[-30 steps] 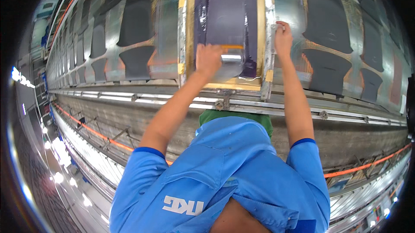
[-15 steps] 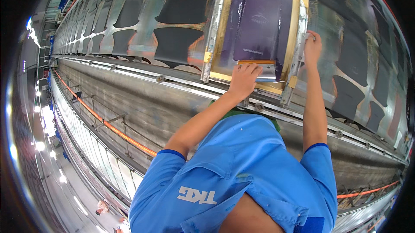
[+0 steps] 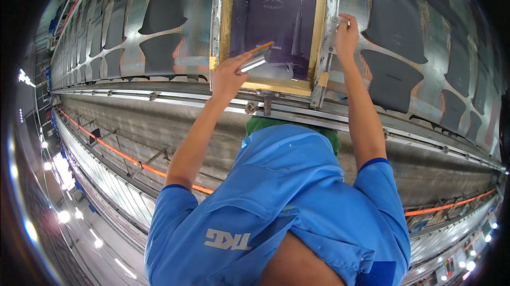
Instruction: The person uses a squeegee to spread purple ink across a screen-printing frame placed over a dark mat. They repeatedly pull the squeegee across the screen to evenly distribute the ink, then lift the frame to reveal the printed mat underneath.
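My left hand [image 3: 227, 80] grips a squeegee [image 3: 256, 63] with an orange edge and a shiny metal holder. It is tilted over the lower left part of a screen-printing frame [image 3: 322, 36]. The frame has pale metal rails, yellow tape along its inner edges and a dark purple mesh [image 3: 276, 20] with a light emblem. Wet ink glistens in streaks on the mesh and smears near its lower end. At the right rail is my right hand [image 3: 348, 35], its fingers bent around the rail's outer edge. The frame's far end is cut off by the picture's top.
Dark grey cut pieces [image 3: 390, 79] lie in rows on the long table [image 3: 194, 31] on both sides. A metal rail [image 3: 186, 96] with bolts runs along the table's near edge. Below it, an orange pipe [image 3: 133, 157] passes beside me.
My left hand has moved left with the squeegee, which went from level across the mesh's lower end to tilted. The view has shifted; my right hand stays at the frame's right rail.
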`<control>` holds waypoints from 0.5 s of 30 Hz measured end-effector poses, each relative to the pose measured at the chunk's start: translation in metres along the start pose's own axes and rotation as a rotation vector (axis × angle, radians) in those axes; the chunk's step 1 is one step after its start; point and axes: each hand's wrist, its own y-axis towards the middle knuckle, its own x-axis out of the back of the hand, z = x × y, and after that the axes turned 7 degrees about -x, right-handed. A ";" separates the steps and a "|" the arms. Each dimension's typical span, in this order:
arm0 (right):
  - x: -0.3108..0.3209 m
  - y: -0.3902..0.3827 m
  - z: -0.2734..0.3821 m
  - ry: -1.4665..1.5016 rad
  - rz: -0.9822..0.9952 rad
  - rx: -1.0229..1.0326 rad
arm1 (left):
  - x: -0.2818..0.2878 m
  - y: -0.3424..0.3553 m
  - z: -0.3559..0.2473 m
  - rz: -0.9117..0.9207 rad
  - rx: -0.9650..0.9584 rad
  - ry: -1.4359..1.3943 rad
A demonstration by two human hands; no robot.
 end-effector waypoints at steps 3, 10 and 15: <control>-0.005 -0.003 0.007 -0.024 -0.003 -0.013 | 0.009 -0.006 0.011 -0.017 -0.030 0.069; -0.006 0.001 -0.014 -0.120 -0.069 -0.019 | -0.022 -0.051 0.010 0.066 -0.378 0.203; 0.003 0.011 0.004 -0.146 -0.048 -0.055 | -0.050 -0.047 0.011 0.131 -0.488 0.324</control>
